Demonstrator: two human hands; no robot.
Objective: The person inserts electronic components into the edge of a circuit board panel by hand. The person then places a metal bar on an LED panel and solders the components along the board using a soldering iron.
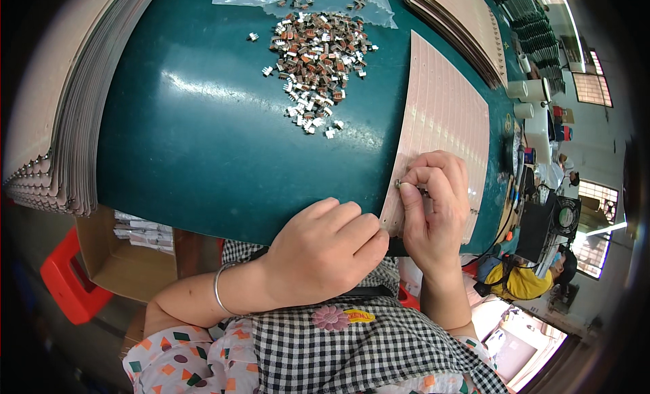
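Note:
A pale pink circuit-board panel, marked in long strips, lies on the green tabletop to the right. Over its near left part, my right hand pinches a small electronic component between thumb and forefinger. My left hand is curled closed at the table's near edge, its fingertips turned toward the panel's near left corner. Whatever those fingers hold, if anything, is hidden. Beyond my hands is a loose pile of small electronic components, white and brown with metal pins.
Tall stacks of similar panels stand at the left and far right. A clear plastic bag lies behind the pile. Below the table's left are an open cardboard box and a red stool. A person in yellow sits far right.

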